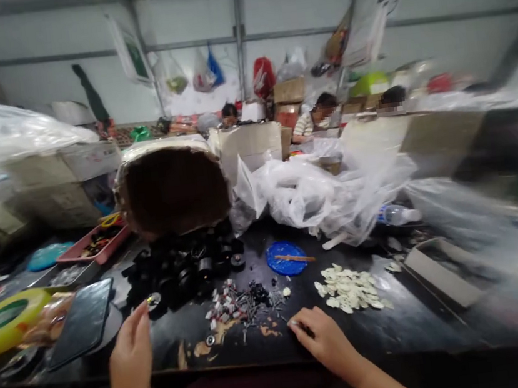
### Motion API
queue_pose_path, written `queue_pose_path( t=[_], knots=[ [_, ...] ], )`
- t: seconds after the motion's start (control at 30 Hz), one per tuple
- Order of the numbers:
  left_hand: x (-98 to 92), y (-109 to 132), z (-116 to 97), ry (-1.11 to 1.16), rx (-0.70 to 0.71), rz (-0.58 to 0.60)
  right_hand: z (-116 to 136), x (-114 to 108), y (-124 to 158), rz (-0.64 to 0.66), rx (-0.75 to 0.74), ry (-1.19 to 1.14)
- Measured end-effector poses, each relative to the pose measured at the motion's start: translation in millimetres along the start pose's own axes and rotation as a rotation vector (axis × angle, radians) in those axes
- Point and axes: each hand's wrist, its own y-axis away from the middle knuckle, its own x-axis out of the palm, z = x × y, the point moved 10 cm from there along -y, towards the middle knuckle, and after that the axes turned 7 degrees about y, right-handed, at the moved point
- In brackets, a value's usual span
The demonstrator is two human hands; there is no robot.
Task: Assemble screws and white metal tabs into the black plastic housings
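My left hand (133, 345) is closed at the left, its fingertips on a black round part (155, 302) with a shiny metal centre. Behind it lies a heap of similar black parts (186, 272). My right hand (323, 340) rests low over the black table (241, 352), its thumb and fingers curled together. Whatever they pinch is too small to make out. Left of those fingertips spread loose screws (254, 298) and small red-and-white pieces (223, 303). Flat cream-coloured pieces (350, 288) form a pile beyond my right hand.
A blue lid (287, 258) bears a thin wooden stick (295, 257). An open carton (165, 144), clear plastic bags (296, 192) and a bottle (398, 214) stand behind. Left are a phone (83, 322) and a tape roll (41, 302). People (305, 126) sit across.
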Motion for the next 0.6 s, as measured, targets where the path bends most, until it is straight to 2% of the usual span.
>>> queue_pose_path(
  t=[0.2, 0.33, 0.47, 0.53, 0.6],
  knots=[
    [27.9, -106, -9, -0.190, 0.072, -0.054, -8, -2, 3, 0.027, 0.021, -0.057],
    [51.4, -157, -15, -0.268, 0.037, 0.011, -6, -3, 2, 0.055, 0.042, -0.082],
    [71.0, -176, -14, -0.303, -0.034, 0.078, -7, -4, 1, 0.071, 0.059, -0.116],
    [73.1, -175, -15, -0.311, -0.073, 0.096, -7, -2, 0, 0.061, 0.056, -0.131],
    [78.6, -168, -26, -0.279, -0.082, 0.130, -7, 0, -2, 0.045, 0.047, -0.130]
  ],
)
